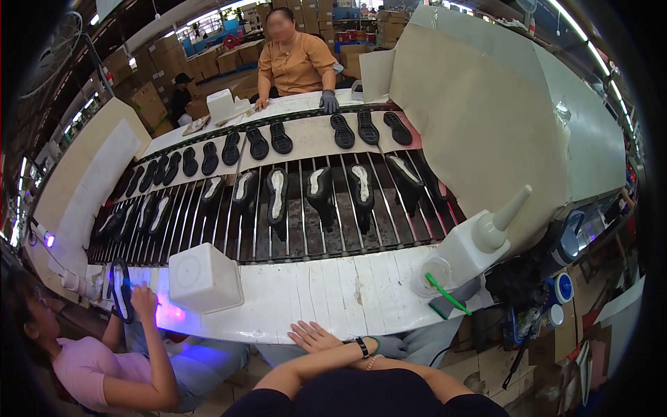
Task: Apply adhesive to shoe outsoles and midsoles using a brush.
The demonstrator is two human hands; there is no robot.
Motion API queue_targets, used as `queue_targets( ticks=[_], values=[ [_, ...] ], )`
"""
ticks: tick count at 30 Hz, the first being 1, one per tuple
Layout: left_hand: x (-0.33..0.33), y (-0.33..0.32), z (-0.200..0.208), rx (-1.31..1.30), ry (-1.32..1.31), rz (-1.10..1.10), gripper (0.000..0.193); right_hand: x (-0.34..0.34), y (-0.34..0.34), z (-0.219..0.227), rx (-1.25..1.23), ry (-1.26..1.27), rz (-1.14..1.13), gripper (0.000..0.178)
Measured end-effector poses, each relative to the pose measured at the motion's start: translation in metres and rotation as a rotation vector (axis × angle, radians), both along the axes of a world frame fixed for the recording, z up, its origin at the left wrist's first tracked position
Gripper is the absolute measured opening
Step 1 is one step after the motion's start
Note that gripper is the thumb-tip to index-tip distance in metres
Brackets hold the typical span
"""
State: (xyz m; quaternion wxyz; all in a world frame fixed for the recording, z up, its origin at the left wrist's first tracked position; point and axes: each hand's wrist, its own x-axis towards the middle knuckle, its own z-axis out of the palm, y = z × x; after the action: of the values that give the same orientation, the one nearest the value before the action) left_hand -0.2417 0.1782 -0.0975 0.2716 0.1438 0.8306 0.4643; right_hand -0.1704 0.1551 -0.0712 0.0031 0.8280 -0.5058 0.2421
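Observation:
My forearms cross in front of the white table edge (pixel 356 303). My bare right hand (pixel 314 338) comes out on the left side, its fingers spread flat on that edge, holding nothing. My left hand (pixel 394 346), in a grey glove, rests on the right near my lap; its fingers are too unclear to make out. Beyond the table edge, a rack of metal rods carries black shoe uppers (pixel 277 198) with whitish bottoms facing up. Black shoe soles (pixel 281 137) lie in a row on a pale strip behind them.
A white square tub (pixel 201 278) stands left of my hands. To the right are a white nozzle bottle (pixel 467 243) and a green-handled brush (pixel 448 295). A person at left holds a shoe (pixel 121 288); another person (pixel 297 66) sits opposite. A large panelled housing (pixel 479 104) rises at right.

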Motion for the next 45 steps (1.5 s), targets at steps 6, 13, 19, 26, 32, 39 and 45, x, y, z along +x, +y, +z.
queue_targets(
  ticks=[6, 13, 19, 26, 32, 39, 45],
  values=[
    [0.004, -0.008, -0.021, -0.124, 0.534, -0.225, 0.020, 0.002, 0.002, 0.004, -0.053, 0.053, -0.056, 0.059],
    [0.004, -0.007, -0.015, -0.090, 0.401, -0.191, 0.023, -0.002, 0.001, -0.006, 0.004, 0.008, -0.006, 0.061],
    [0.001, -0.006, 0.000, -0.147, 0.372, -0.237, 0.028, -0.003, 0.004, 0.000, 0.000, 0.052, -0.010, 0.064],
    [-0.001, -0.003, -0.001, 0.012, 0.020, 0.002, 0.038, -0.002, 0.002, -0.003, -0.025, 0.053, -0.028, 0.061],
    [0.000, -0.002, 0.000, 0.002, -0.057, 0.084, 0.038, -0.003, 0.003, -0.001, -0.042, 0.065, -0.043, 0.059],
    [-0.001, -0.005, 0.024, 0.021, -0.012, 0.026, 0.032, -0.003, 0.004, -0.005, -0.077, 0.061, -0.076, 0.057],
    [-0.002, -0.005, 0.023, -0.005, 0.001, 0.001, 0.029, -0.004, 0.001, -0.006, -0.082, 0.049, -0.051, 0.056]
  ],
)
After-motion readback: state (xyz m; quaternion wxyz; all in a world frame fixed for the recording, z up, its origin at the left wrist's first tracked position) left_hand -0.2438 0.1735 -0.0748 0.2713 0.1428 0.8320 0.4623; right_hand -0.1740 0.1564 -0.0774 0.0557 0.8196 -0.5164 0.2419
